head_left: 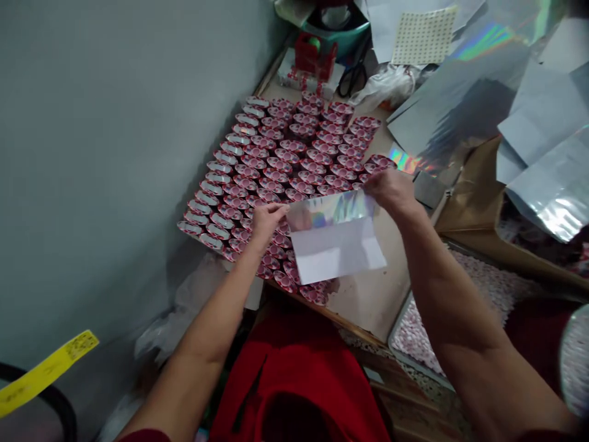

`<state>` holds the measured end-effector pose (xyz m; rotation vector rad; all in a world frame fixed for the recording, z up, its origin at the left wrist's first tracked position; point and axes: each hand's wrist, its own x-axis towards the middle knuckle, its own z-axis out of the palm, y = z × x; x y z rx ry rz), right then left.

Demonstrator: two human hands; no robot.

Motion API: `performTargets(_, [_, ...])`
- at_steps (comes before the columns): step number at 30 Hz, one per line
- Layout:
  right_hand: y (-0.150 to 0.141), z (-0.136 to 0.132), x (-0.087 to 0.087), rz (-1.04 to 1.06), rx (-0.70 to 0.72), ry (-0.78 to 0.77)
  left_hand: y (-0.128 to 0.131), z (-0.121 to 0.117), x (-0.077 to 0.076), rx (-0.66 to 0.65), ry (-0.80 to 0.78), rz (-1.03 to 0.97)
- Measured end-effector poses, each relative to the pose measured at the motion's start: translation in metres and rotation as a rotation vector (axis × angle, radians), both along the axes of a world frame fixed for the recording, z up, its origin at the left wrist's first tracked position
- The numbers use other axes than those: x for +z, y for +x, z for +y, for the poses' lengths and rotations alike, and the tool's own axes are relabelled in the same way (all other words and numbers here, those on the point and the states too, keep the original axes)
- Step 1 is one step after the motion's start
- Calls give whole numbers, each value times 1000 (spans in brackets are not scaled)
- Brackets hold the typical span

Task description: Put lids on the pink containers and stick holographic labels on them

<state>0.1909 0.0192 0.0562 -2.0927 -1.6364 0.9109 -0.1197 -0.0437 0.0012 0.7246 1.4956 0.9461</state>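
Observation:
Stretched between my hands is a holographic sheet (pixel 338 236), with a shiny rainbow strip along its far edge and plain white below. My left hand (pixel 268 222) pinches its far left corner. At the far right corner my right hand (pixel 389 187) is closed on it, fingertips partly hidden. Under and beyond the sheet stand rows of small round containers with red-and-pink patterned tops (pixel 276 166), close together on the table (pixel 368 294). Those along the left edge carry pale silvery labels (pixel 218 178). The sheet covers some of the containers from view.
A red tape dispenser (pixel 315 58), black-handled scissors (pixel 353 77) and a dotted sticker sheet (pixel 424 35) lie at the back. Large silvery sheets (pixel 464 104) and a cardboard box (pixel 472 202) are at right. A tray of small pale pink pieces (pixel 423 334) sits below it. A wall bounds the left.

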Motion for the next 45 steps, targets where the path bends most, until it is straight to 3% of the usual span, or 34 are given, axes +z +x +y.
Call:
performTargets(2, [-53, 2, -4, -385, 121, 195, 9, 7, -14, 55, 26, 31])
performTargets(3, [-82, -2, -8, -453, 198, 268, 11, 10, -18, 60, 34, 48])
performTargets(6, [-153, -25, -27, -407, 477, 363, 7, 17, -21, 17, 23, 83])
performTargets(9, [-182, -47, -49, -355, 545, 385, -2, 21, -16, -6, -48, 10])
performTargets(12, [-181, -59, -65, -321, 559, 455, -6, 21, -10, 41, -122, -99])
performTargets(16, [-169, -70, -74, -309, 581, 538, 0, 20, -5, 43, -146, -166])
performTargets(21, [-157, -81, -72, -299, 573, 585, 1, 19, 7, 49, -221, -155])
performTargets(27, [-155, -79, -64, -333, 507, 587, -7, 18, 17, -52, -257, -102])
performTargets(31, [-160, -79, -59, -347, 529, 573, -4, 21, 7, -63, -187, -34])
performTargets(37, [-167, -79, -57, -219, 317, 429, -2, 21, -14, -98, -60, 87])
performTargets(41, [-169, -77, -60, -175, 265, 382, 0, 18, -23, -70, -39, 77])
performTargets(43, [-169, -82, -52, -139, 221, 360, 5, 20, -27, -53, -45, 85])
performTargets(45, [-171, -97, -33, -60, 132, 340, 11, 25, -28, -38, -62, 97])
